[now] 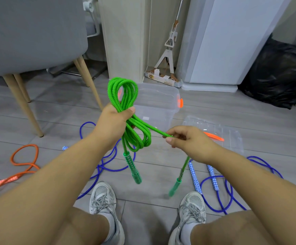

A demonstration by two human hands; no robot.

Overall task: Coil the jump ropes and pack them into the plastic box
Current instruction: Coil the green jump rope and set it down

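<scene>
In front of the plastic box (161,110), the left hand (115,119) grips the coiled green rope (114,98); the right hand (188,138) pinches its tail (best wrapped snugly round the middle, under tension).

Home room: grey chair (32,32) beyond the left hand (114,119), mop (170,43) and black rubbish bag (278,71) beyond the right hand (188,138), plank floor (55,106) underneath.
</scene>
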